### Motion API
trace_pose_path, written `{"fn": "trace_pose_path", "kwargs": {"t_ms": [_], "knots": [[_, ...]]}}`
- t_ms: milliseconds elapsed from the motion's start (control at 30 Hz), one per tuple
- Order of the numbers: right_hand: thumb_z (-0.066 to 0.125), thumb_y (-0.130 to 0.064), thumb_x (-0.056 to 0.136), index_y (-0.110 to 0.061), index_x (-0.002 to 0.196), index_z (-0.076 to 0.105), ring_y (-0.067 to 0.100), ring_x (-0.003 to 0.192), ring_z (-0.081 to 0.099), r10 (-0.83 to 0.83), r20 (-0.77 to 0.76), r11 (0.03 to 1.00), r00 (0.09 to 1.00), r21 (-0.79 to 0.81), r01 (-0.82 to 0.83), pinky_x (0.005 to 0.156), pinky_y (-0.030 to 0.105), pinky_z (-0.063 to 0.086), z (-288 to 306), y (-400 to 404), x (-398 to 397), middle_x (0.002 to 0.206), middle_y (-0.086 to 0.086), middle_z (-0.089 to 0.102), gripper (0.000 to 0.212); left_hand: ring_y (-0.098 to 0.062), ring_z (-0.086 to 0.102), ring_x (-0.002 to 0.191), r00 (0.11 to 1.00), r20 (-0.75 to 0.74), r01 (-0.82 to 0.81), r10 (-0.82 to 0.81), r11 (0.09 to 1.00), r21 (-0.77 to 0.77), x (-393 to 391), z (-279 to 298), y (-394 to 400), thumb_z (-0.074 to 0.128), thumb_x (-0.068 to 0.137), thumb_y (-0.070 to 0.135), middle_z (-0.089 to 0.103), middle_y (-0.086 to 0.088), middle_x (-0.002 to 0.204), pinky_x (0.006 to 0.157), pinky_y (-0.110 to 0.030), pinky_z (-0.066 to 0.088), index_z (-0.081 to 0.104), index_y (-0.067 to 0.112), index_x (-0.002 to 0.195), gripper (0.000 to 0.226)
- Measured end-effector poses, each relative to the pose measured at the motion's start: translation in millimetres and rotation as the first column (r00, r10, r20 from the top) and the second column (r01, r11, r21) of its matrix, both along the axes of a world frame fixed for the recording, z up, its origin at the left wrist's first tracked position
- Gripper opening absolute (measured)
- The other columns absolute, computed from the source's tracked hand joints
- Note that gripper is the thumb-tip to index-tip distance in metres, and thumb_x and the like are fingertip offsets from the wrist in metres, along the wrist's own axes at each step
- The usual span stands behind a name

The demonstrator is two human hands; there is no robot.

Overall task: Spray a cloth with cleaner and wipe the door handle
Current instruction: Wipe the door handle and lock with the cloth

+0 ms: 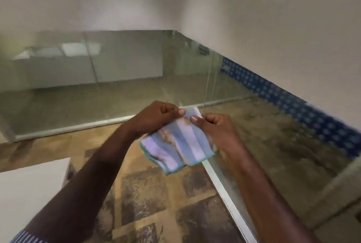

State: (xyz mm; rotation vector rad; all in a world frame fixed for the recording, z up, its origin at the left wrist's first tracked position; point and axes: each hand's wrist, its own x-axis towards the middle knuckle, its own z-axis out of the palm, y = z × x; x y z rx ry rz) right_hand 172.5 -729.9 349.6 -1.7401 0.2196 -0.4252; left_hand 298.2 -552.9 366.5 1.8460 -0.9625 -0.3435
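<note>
Both of my hands hold a folded cloth (181,145) up in front of me, in the middle of the view. The cloth has blue and white stripes, a teal edge and brown dirty patches. My left hand (158,114) pinches its top edge from the left, thumb on top. My right hand (212,125) pinches the same top edge from the right, and the cloth hangs down below both hands. No spray bottle and no door handle is in view. The picture is blurred.
A glass partition (117,86) with a metal bottom rail (224,188) runs across the back and down the right side. Brown patterned floor tiles (148,199) lie below. A white surface (29,190) sits at the lower left. A blue patterned tile strip (312,113) lines the right wall.
</note>
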Motion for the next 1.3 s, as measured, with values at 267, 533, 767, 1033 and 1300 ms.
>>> {"fn": "trace_pose_path", "kwargs": {"t_ms": [267, 533, 767, 1033, 1300], "knots": [[0.076, -0.038, 0.083, -0.018, 0.075, 0.079, 0.012, 0.064, 0.069, -0.470, -0.038, 0.843, 0.882, 0.278, 0.461, 0.058, 0.024, 0.056, -4, -99, -97, 0.075, 0.000, 0.077, 0.021, -0.011, 0.067, 0.072, 0.903, -0.015, 0.429, -0.430, 0.903, -0.022, -2, -12, -168, 0.079, 0.075, 0.061, 0.080, -0.014, 0.085, 0.070, -0.027, 0.050, 0.082, 0.007, 0.094, 0.057], [0.044, -0.075, 0.086, -0.017, 0.128, 0.069, 0.035, 0.125, 0.063, -0.518, -0.116, 0.792, 0.848, 0.309, 0.526, 0.112, 0.054, 0.045, -7, -143, -176, 0.133, 0.016, 0.067, 0.077, -0.002, 0.057, 0.050, 0.514, -0.025, 0.852, -0.857, 0.508, 0.127, -43, -12, -300, 0.086, 0.089, 0.032, 0.068, 0.010, 0.059, 0.050, -0.016, 0.041, 0.079, 0.031, 0.067, 0.024], [0.076, -0.043, 0.083, -0.006, 0.126, 0.068, 0.014, 0.112, 0.064, -0.478, -0.319, 0.835, 0.819, 0.126, 0.536, 0.098, 0.028, 0.048, -16, -127, -223, 0.121, 0.009, 0.073, 0.058, -0.026, 0.071, 0.079, -0.005, 0.170, 0.936, -0.985, 0.056, 0.348, -129, -23, -359, 0.090, 0.081, 0.040, 0.079, -0.005, 0.084, 0.072, -0.037, 0.048, 0.086, 0.020, 0.086, 0.021], [0.070, -0.014, 0.091, -0.026, 0.126, 0.063, 0.001, 0.121, 0.063, -0.534, -0.384, 0.676, 0.753, 0.341, 0.653, 0.099, 0.018, 0.049, -66, -122, -257, 0.125, -0.018, 0.071, 0.037, -0.015, 0.069, 0.094, -0.436, 0.358, 0.785, -0.826, -0.155, 0.599, -217, -19, -408, 0.081, 0.076, 0.062, 0.078, 0.003, 0.088, 0.115, -0.049, 0.037, 0.085, 0.022, 0.092, 0.043], [0.087, -0.017, 0.075, -0.018, 0.127, 0.071, 0.041, 0.120, 0.066, -0.794, -0.056, 0.349, 0.605, 0.774, 0.529, 0.097, 0.053, 0.057, -106, -167, -286, 0.133, 0.021, 0.067, 0.054, -0.029, 0.036, 0.154, 0.160, 0.781, 0.937, -0.603, 0.342, 0.072, -237, -21, -489, 0.066, 0.094, 0.053, 0.042, -0.014, 0.164, 0.126, -0.061, 0.025, 0.047, 0.009, 0.156, 0.079]]}}
